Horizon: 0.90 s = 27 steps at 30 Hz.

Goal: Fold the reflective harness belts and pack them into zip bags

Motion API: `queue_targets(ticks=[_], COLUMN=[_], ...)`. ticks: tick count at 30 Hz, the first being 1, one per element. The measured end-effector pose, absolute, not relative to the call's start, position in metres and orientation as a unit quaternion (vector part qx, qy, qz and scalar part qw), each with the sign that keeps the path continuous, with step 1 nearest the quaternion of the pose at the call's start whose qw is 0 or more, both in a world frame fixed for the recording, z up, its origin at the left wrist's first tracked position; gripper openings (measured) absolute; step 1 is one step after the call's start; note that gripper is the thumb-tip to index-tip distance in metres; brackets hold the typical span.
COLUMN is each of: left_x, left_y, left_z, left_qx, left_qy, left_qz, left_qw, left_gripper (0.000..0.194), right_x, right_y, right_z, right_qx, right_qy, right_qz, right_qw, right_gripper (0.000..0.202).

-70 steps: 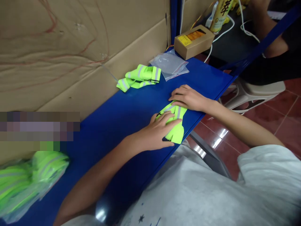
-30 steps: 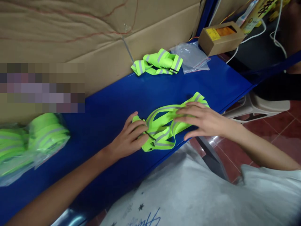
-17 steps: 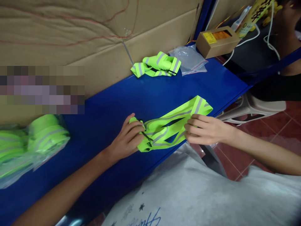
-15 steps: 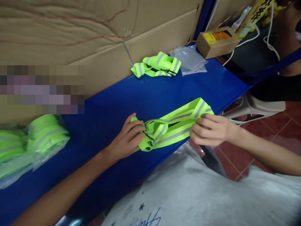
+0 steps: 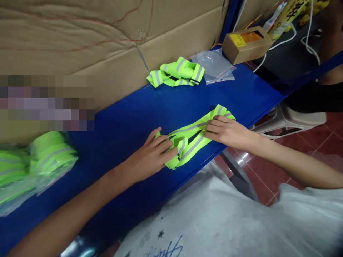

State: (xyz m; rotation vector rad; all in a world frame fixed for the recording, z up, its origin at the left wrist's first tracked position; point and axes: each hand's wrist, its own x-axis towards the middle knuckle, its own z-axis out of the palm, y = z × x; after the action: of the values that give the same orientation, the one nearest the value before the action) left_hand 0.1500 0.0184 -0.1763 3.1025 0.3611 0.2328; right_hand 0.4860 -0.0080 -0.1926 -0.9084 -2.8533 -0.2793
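A neon yellow-green reflective strap (image 5: 197, 143) with grey stripes lies in loops on the blue table (image 5: 120, 132), close to its front edge. My left hand (image 5: 158, 150) closes over the bunched end, where black buckle parts partly show. At the other end, my right hand (image 5: 223, 132) pinches the looped band with its fingers together; the fingertips are partly hidden. Farther back, a second reflective strap (image 5: 178, 73) sits folded against the cardboard wall, apart from both hands.
Clear plastic bags (image 5: 214, 64) lie beside a brown box (image 5: 246, 44) at the back right. Bagged reflective straps (image 5: 52, 153) are on the left. A stool (image 5: 292, 117) stands past the table's right end. Another person's arm (image 5: 331, 46) shows at the far right.
My right hand has moved left and slightly away from me with its end of the strap, so the loops are shorter. My left hand has shifted slightly right over the bunched end.
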Motion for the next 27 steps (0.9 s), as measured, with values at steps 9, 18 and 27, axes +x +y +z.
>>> queue_targets(ticks=[9, 18, 27], left_x=[0.144, 0.145, 0.144], left_y=[0.013, 0.015, 0.015], left_z=[-0.181, -0.179, -0.179], left_qx=[0.986, 0.989, 0.989], left_qy=[0.138, 0.129, 0.118], left_qz=[0.089, 0.065, 0.088], left_qw=[0.022, 0.032, 0.024], left_gripper=[0.03, 0.036, 0.026], right_x=[0.492, 0.498, 0.506], right_y=[-0.014, -0.004, 0.006], right_z=[-0.217, -0.217, -0.213], right_qx=[-0.472, -0.354, -0.325], right_qy=[-0.865, -0.891, -0.929], right_qz=[0.014, -0.049, -0.102], right_qw=[0.173, 0.281, 0.143], right_gripper=[0.031, 0.027, 0.035])
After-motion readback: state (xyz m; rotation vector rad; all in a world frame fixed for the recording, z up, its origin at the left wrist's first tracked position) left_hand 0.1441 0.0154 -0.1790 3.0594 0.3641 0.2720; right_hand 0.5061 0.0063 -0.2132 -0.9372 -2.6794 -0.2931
